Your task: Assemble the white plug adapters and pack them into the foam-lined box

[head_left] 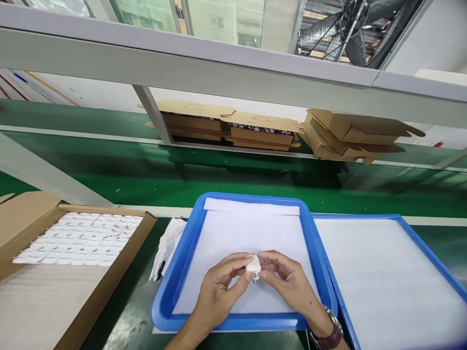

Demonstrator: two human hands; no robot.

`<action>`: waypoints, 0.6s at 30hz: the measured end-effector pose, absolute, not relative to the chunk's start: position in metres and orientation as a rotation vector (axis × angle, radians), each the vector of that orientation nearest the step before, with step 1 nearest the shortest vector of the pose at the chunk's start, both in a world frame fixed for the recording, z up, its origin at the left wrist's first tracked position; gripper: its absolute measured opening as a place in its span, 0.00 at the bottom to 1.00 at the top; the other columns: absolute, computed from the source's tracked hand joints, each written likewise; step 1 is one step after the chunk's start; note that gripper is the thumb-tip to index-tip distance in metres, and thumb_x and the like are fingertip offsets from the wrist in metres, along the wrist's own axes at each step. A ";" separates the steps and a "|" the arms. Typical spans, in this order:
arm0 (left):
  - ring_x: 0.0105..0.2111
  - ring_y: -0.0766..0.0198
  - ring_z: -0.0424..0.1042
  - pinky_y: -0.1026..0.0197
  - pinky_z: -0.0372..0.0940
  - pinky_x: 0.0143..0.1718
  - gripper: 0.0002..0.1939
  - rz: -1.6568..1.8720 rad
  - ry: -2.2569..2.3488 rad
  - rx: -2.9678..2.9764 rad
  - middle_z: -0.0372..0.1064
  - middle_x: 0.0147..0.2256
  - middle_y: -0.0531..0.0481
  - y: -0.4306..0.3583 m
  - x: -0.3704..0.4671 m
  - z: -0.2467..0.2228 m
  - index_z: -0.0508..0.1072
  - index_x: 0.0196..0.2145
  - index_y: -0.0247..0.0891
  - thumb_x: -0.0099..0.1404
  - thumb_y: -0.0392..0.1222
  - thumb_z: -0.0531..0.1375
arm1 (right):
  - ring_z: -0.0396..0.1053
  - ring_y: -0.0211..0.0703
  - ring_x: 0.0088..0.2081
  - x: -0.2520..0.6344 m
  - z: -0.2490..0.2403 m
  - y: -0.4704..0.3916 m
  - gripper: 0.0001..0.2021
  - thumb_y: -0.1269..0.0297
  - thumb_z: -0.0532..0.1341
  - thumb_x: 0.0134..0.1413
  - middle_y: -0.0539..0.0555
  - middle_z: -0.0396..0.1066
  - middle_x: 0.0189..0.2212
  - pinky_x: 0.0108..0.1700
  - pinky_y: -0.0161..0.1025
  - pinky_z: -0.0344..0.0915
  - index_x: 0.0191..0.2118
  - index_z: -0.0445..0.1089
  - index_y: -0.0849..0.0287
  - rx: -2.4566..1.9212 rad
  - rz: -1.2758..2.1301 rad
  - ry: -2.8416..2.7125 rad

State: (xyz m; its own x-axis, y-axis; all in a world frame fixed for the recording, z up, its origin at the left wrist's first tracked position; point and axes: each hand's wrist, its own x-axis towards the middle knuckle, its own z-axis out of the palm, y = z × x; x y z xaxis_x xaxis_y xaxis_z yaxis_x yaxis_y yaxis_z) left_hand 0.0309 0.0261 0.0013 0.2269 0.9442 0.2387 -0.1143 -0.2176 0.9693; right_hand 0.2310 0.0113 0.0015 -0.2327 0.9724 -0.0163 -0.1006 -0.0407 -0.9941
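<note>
A small white plug-in charger [253,265] with metal prongs is held over a blue tray [162,311] lined with white foam. My left hand [221,287] grips its left side between thumb and fingers. On the other side, my right hand [288,282] pinches it too, with thumb and fingertips closed on the edge. The prongs point down toward me. A watch [330,330] sits on my right wrist.
At left stands an open cardboard box [124,262] with rows of white pieces [83,238]. White cloth gloves [170,245] lie beside the tray. A second blue tray [430,253] is at right. Cardboard boxes [262,136] sit beyond the grey frame rail [233,63].
</note>
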 end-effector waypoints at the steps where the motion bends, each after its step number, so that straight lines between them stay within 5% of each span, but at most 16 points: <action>1: 0.44 0.57 0.81 0.62 0.77 0.41 0.14 1.234 0.840 1.424 0.81 0.46 0.44 0.026 0.032 0.001 0.83 0.48 0.45 0.67 0.32 0.65 | 0.77 0.45 0.49 0.231 0.002 0.012 0.15 0.61 0.69 0.62 0.52 0.77 0.47 0.55 0.45 0.73 0.53 0.76 0.46 -1.030 1.446 -1.285; 9: 0.45 0.58 0.79 0.60 0.76 0.43 0.18 1.256 0.790 1.513 0.78 0.47 0.44 0.023 0.034 -0.002 0.81 0.50 0.47 0.67 0.29 0.62 | 0.75 0.44 0.47 0.227 0.010 0.008 0.13 0.63 0.67 0.64 0.54 0.76 0.45 0.52 0.42 0.73 0.52 0.76 0.52 -1.060 1.280 -1.381; 15: 0.38 0.60 0.79 0.60 0.76 0.38 0.11 1.152 0.818 1.401 0.78 0.42 0.44 0.025 0.032 0.000 0.82 0.46 0.42 0.67 0.35 0.65 | 0.73 0.44 0.45 0.226 0.007 0.008 0.16 0.56 0.65 0.64 0.53 0.74 0.42 0.51 0.43 0.72 0.54 0.74 0.53 -1.134 1.289 -1.383; 18: 0.42 0.57 0.79 0.59 0.77 0.42 0.11 1.107 0.855 1.347 0.79 0.46 0.43 0.027 0.033 0.000 0.82 0.48 0.42 0.68 0.39 0.65 | 0.73 0.44 0.44 0.227 0.006 0.009 0.18 0.53 0.65 0.64 0.53 0.74 0.41 0.50 0.43 0.72 0.55 0.73 0.54 -1.180 1.302 -1.338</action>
State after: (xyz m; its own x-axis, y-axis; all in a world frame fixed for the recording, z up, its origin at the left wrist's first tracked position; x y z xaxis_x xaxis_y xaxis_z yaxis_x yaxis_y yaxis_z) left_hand 0.0331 0.0268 -0.0003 0.2933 0.9474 0.1282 -0.1151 -0.0981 0.9885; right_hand 0.2270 0.0094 0.0060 -0.1401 0.9900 -0.0161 0.0433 -0.0101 -0.9990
